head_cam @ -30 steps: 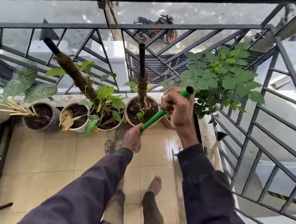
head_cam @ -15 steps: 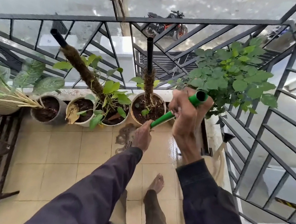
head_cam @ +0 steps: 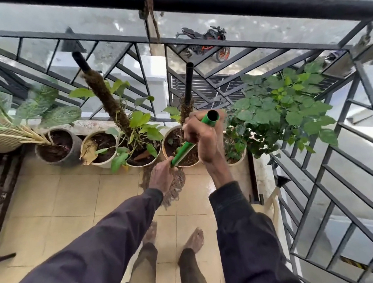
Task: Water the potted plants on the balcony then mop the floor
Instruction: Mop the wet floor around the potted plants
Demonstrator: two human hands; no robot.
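Tiled balcony floor [head_cam: 77,200]. Our left grip [head_cam: 160,177] and right grip [head_cam: 200,138] clamp the green mop handle [head_cam: 183,151]. Risk: a stroke toward 12 o'clock could topple the pot [head_cam: 164,148].

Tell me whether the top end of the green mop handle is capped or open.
Open: the green mop handle ends in a dark hollow mouth, no cap, just above the right hand gripping it.
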